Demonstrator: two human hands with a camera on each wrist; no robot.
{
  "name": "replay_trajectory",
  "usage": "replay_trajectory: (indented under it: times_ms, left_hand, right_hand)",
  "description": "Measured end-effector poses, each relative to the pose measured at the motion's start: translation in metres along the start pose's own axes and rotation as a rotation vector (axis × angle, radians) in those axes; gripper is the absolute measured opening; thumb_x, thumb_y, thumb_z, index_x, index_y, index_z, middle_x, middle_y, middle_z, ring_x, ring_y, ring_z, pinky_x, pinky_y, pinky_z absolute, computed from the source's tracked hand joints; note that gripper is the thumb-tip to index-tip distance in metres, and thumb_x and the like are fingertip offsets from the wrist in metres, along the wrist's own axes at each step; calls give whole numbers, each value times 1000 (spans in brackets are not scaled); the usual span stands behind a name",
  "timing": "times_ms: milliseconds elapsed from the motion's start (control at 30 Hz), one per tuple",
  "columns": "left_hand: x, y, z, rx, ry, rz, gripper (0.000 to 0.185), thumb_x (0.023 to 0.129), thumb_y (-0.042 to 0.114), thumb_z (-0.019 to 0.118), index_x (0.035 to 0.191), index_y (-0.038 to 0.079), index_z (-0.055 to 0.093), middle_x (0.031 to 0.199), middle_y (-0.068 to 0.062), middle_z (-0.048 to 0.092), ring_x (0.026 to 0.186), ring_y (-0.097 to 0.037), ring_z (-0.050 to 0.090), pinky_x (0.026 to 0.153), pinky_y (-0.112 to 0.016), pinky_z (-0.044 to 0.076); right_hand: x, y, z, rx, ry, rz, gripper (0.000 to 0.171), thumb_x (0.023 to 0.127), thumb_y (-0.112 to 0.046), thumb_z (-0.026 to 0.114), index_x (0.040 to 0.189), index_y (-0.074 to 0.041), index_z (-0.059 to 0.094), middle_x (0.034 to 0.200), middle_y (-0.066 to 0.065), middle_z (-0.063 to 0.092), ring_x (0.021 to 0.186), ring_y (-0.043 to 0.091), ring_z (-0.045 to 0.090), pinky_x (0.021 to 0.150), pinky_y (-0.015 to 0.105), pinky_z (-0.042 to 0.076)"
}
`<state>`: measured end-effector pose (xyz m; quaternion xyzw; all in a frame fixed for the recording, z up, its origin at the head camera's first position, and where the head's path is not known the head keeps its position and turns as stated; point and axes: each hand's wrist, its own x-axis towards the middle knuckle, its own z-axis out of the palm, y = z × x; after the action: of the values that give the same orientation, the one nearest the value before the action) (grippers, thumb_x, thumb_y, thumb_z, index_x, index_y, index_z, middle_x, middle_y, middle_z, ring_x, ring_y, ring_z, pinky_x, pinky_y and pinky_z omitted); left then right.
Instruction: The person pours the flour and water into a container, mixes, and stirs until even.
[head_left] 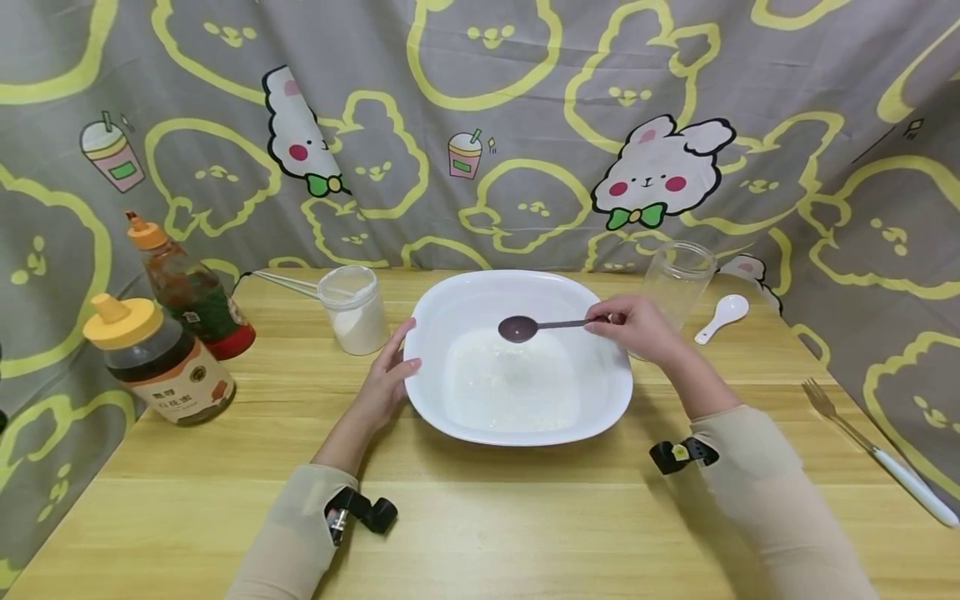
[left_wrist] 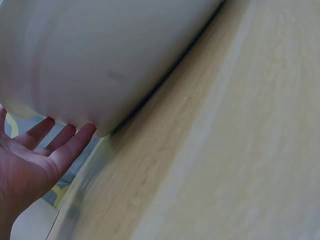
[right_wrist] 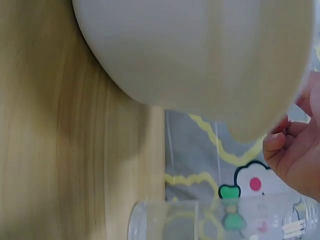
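A white oval basin (head_left: 517, 439) stands on the wooden table with a pale, milky liquid (head_left: 510, 387) and small floating bits in it. My left hand (head_left: 386, 375) holds its left rim, thumb over the edge; in the left wrist view the fingertips (left_wrist: 87, 129) touch the outer wall. Between thumb and fingers, my right hand (head_left: 637, 327) pinches the handle of a dark brown measuring spoon (head_left: 517, 329). The spoon's bowl hangs above the liquid, level with the rim; whether it contains anything, I cannot tell. In the right wrist view the basin hides the spoon.
Left of the basin stand a jar of white powder (head_left: 356, 325) with a long handle in it, a honey bottle (head_left: 168, 367) and a red-based sauce bottle (head_left: 195, 292). To the right are a clear jar (head_left: 678, 279), a white spoon (head_left: 726, 315) and a fork (head_left: 873, 450).
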<state>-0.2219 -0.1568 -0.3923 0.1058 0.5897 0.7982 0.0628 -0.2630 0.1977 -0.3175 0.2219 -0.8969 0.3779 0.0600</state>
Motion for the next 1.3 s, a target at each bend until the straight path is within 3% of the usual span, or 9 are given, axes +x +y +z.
replay_trajectory:
  times_ms: [233,433,633,833,1100,1300]
  left_hand:
    - [1,-2,-2,2,6,-4,63,82,5,48,137,20,23,132,-16,28,110,-42,34,78,-46,44]
    - [0,-1,-1,17,3,1,63,82,5,48,138,20,22,131,-18,28,109,-43,35,80,-50,41]
    - [-1,0,-1,11,5,-3,63,82,5,48,138,20,22,133,-16,26,111,-43,33,79,-48,43]
    - [0,-1,-1,9,8,2,63,81,5,48,137,20,23,134,-16,26,111,-43,33,75,-42,47]
    - [0,-1,-1,15,12,-2,63,81,5,48,137,20,23,133,-16,27,110,-43,33,78,-49,43]
    - [0,-1,-1,23,17,-12,63,81,7,49,137,21,24,133,-15,27,110,-41,36,76,-46,46]
  right_hand:
    - [11,-8,15,-38,-114,-24,8,75,-9,65,82,-6,67,67,2,53,58,18,39,46,24,32]
    - [15,-14,25,-69,-211,-15,6,75,-10,65,81,-9,66,69,-1,56,61,17,41,50,26,37]
    - [17,-15,33,-72,-287,-80,5,77,-11,63,79,-7,65,63,-3,53,58,15,42,49,25,37]
    - [18,-16,39,-71,-306,-106,3,75,-11,65,76,-8,64,61,-4,52,57,13,43,50,24,38]
    - [14,-18,34,-37,-349,-44,13,79,-6,58,92,-1,60,60,-1,51,55,14,44,49,25,39]
    - [13,-20,34,0,-334,-8,14,79,-4,59,92,-1,55,59,1,53,54,16,47,50,26,39]
